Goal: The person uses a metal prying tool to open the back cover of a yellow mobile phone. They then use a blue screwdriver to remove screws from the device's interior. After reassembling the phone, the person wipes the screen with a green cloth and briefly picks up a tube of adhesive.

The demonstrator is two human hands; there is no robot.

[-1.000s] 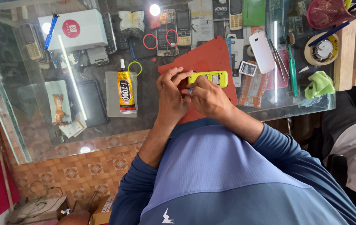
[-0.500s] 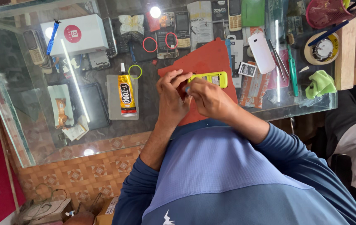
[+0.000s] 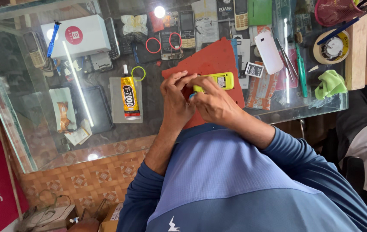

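Protruding rightward from both hands' grip (image 3: 192,96), yellow phone (image 3: 220,80) overlies red mat (image 3: 213,60).

Yellow-green phone (image 3: 218,81), red-brown work mat (image 3: 211,62), black-and-yellow glue tube (image 3: 129,95) with white nozzle, white box (image 3: 80,36) with red disc, lime cloth (image 3: 330,83), blue sleeves (image 3: 295,152), orange patterned floor tiles (image 3: 93,172)

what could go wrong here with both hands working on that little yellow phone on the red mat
1. The left hand and right hand cover one end of the small yellow phone, so a slip might go unseen and could mark it.
2. The red rubber mat reaches close to the glass counter's near edge; a loosened part might roll off to the floor.
3. The yellow-labelled glue tube lies close to the left forearm and may get knocked.
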